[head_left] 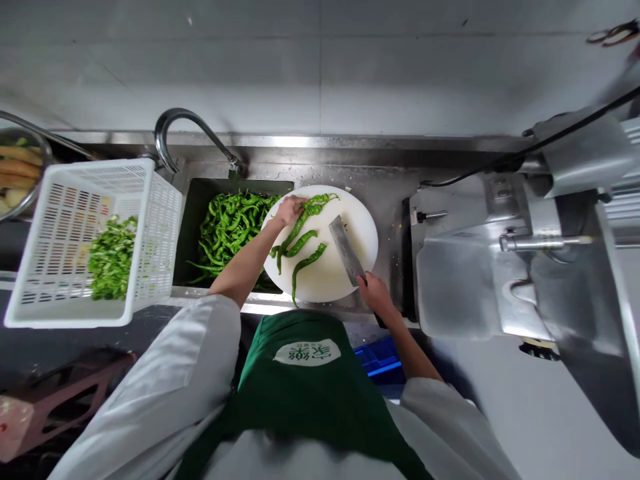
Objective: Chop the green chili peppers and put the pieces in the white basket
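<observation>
Several long green peppers [306, 262] lie on a round white cutting board [330, 280]. My left hand [291, 211] is closed on some of the peppers at the board's upper left; its fingertips are partly hidden among them. In my right hand [376, 293] is the handle of a cleaver [346, 249], whose blade rests over the right half of the board, apart from the peppers. To the left of the board, a heap of whole green peppers [233, 223] fills much of a sink basin.
A white plastic basket [176, 220] with chopped greens [114, 259] stands left of the sink. A curved faucet [193, 119] arches behind it. At the right is a metal slicing machine [460, 280]. A bowl of root vegetables [20, 170] sits at the far left.
</observation>
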`<state>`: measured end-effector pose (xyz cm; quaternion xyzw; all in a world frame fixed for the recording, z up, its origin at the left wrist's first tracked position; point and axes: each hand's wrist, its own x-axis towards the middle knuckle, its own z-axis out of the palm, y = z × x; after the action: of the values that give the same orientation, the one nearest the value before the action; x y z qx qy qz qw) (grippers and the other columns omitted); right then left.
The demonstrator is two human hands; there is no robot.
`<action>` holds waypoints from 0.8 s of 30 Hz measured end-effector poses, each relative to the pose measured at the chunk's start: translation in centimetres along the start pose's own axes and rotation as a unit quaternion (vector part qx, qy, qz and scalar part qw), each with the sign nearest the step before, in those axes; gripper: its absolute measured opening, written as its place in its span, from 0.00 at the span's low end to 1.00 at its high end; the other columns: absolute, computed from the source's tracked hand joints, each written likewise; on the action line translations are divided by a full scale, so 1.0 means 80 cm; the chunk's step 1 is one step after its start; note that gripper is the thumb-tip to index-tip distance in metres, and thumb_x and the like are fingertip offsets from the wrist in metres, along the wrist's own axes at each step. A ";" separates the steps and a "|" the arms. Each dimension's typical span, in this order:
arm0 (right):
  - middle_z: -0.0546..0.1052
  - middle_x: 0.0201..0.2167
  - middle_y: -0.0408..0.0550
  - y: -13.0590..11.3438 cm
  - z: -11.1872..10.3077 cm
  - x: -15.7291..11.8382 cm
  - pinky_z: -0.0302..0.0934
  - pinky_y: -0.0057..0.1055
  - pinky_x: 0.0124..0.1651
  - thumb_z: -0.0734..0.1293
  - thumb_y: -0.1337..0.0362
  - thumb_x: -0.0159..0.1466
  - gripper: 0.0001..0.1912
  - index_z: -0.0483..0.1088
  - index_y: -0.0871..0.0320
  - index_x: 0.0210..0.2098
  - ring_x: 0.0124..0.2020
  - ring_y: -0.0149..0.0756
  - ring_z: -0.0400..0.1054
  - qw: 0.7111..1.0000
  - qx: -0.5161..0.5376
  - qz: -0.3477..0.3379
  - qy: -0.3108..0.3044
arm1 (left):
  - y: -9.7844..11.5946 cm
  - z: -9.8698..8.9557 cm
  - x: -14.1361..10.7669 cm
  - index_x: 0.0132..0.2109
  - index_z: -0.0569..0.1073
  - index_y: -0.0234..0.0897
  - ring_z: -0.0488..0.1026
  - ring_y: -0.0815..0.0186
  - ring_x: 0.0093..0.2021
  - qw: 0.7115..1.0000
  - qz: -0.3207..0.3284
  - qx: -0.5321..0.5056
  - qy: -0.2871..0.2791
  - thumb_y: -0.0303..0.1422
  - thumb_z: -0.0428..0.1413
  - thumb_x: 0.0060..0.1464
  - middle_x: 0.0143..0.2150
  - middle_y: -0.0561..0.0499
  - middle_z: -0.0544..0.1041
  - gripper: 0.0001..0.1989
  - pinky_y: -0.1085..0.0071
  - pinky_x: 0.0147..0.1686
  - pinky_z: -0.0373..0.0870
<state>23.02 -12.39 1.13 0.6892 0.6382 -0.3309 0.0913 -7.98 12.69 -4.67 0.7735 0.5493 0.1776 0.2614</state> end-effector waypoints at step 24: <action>0.80 0.40 0.63 -0.089 -0.077 0.062 0.64 0.35 0.48 0.49 0.65 0.76 0.21 0.66 0.66 0.58 0.46 0.47 0.77 0.993 -0.103 -0.056 0.004 | 0.017 0.040 -0.065 0.52 0.77 0.39 0.70 0.55 0.57 0.996 0.042 -0.058 0.052 0.36 0.57 0.61 0.54 0.43 0.75 0.14 0.55 0.60 0.68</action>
<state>18.25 -3.74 5.11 0.6404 0.7070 -0.2652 0.1407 -6.87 6.74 -6.32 0.7689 0.5183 0.2601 0.2692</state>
